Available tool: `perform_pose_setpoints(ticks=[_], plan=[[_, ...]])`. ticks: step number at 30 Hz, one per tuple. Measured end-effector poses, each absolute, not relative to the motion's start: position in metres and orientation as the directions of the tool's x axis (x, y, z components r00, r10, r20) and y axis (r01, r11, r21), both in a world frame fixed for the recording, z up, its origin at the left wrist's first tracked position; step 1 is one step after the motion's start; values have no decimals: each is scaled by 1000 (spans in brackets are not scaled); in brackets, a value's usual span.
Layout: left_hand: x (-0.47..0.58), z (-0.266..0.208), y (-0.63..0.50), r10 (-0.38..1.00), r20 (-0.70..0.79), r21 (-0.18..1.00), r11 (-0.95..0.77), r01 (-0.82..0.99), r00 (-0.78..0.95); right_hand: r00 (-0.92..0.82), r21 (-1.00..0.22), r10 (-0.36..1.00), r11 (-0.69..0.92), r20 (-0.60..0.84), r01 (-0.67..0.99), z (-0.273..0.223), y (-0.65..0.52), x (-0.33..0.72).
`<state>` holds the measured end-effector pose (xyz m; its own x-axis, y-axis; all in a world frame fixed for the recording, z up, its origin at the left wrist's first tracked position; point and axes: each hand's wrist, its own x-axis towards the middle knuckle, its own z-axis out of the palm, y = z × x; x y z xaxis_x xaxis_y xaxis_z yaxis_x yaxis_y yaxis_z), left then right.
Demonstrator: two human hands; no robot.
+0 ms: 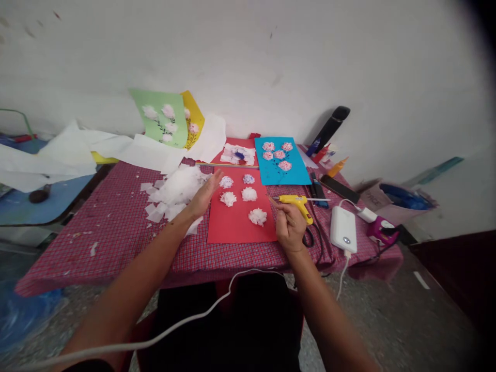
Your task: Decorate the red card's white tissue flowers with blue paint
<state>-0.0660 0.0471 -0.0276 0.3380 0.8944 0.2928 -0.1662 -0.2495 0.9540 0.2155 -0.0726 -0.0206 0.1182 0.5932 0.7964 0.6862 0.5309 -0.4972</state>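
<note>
A red sheet of paper (236, 227) lies in front of me, with several crumpled tissue flowers on it. A white flower (257, 217) sits nearest me, and a purple-speckled one (248, 179) is farther back. My left hand (206, 195) rests at the sheet's left edge, open, fingers stretched toward a speckled flower (226, 182). My right hand (290, 225) is by the right edge, fingers curled and index finger pointing left; I see nothing in it. Just behind it lies a yellow glue gun (294, 200) with a glue stick in its back.
White tissue squares (178, 186) are piled left. A blue flower card (284, 178), stained tissue (238, 154) and green card (158, 98) stand behind. Right are a white power bank (343, 227), purple plug adapter (382, 232) and paint bottles (337, 166). A white cable (186, 321) crosses my lap.
</note>
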Motion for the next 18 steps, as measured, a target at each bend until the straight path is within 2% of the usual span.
perform_pose_setpoints(ticks=[5,11,18], plan=[[-69,-25,50,916,304,951,-279,-131,262,145,-525,625,482,767,701,-21,-68,215],[-71,-22,49,912,290,955,-258,-146,290,180,-565,671,415,720,714,-24,-62,213],[-72,-19,47,935,269,959,-239,-151,230,207,-563,649,406,732,719,-23,-63,212]])
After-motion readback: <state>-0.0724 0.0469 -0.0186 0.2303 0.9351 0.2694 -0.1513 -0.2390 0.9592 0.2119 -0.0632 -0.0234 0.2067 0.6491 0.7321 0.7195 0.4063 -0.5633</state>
